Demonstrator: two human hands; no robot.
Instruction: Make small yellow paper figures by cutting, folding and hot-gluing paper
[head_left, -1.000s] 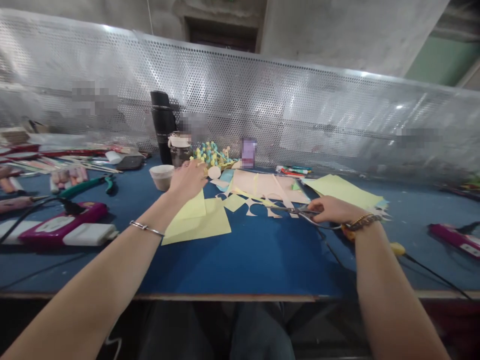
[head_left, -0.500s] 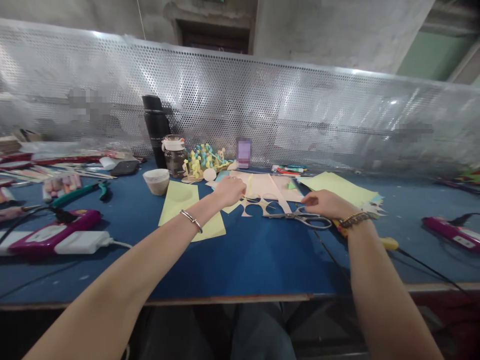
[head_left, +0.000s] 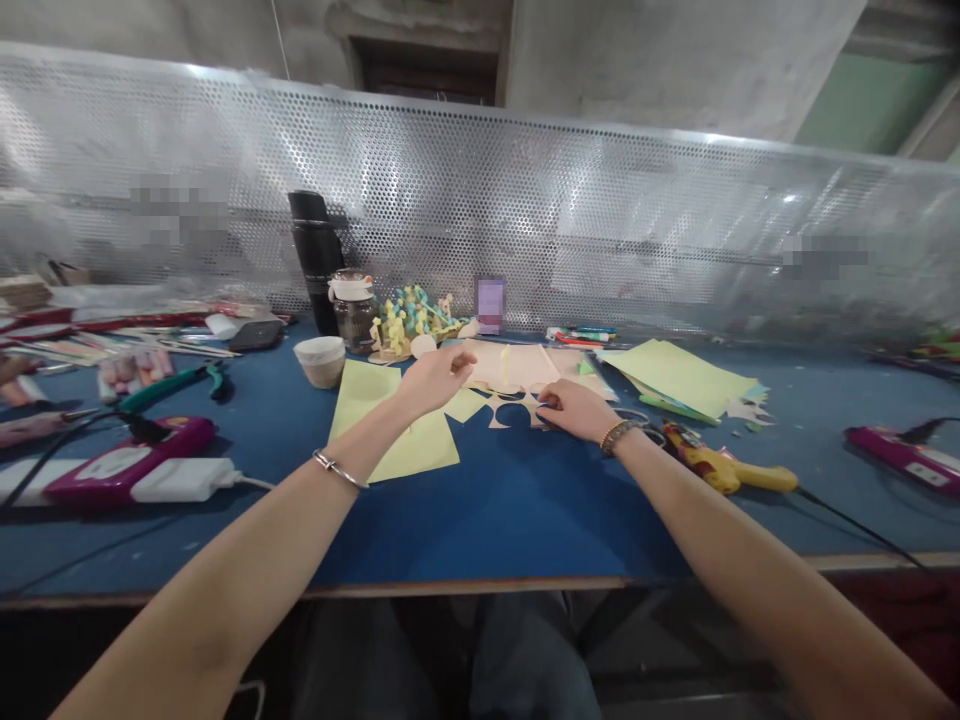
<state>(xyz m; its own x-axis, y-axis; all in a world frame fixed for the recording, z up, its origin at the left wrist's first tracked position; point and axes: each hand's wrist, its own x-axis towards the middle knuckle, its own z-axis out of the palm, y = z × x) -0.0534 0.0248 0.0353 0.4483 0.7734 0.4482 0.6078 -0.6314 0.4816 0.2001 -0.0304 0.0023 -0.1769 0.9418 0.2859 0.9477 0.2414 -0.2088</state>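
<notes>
My left hand (head_left: 441,380) hovers at the edge of a pale pink sheet (head_left: 525,362), its fingers loosely curled with a gap between them and nothing seen in them. Beneath it lies a yellow sheet (head_left: 420,445). To the right, my right hand (head_left: 574,408) is bent down over a pink paper offcut (head_left: 499,410) with round cutouts, fingertips drawn together; what they grip is hidden. Scissors lie partly under this hand, a handle loop (head_left: 637,417) showing beside the wrist. A small yellow piece (head_left: 465,404) rests between the hands.
At the back left stand a white cup (head_left: 321,362), a glass jar (head_left: 354,312), a black bottle (head_left: 315,262) and small yellow-blue figures (head_left: 416,320). Yellow sheets (head_left: 682,378) and a yellow glue gun (head_left: 735,473) lie right. Pliers (head_left: 169,388) and a purple power strip (head_left: 124,465) lie left.
My left hand has drawn back slightly left, its fingers loosening. My right hand has moved left from the scissors' handle side onto the offcut, uncovering the glue gun.
</notes>
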